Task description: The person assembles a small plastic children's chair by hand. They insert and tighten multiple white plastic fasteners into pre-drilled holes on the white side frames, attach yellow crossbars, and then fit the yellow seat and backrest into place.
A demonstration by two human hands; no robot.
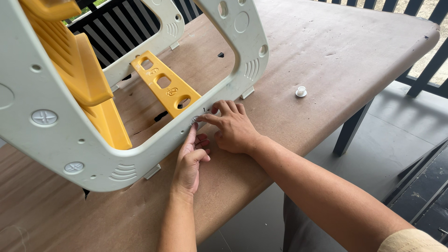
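Head | both hands [212, 140] press plug [195, 120] into frame [140, 149]

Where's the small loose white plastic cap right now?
In the head view, the small white plastic cap sits alone on the brown table, right of the pale grey plastic frame, beyond the right hand.

The pale grey plastic frame [116, 154] runs off the top and left edges, so its full shape cannot be told. The yellow panel [79, 70] is likewise cut at the top. Both forefingers cover a small round part [194, 120], perhaps a cap or plug, on the frame's lower rail. The brown table [326, 51] leaves the picture lower left.
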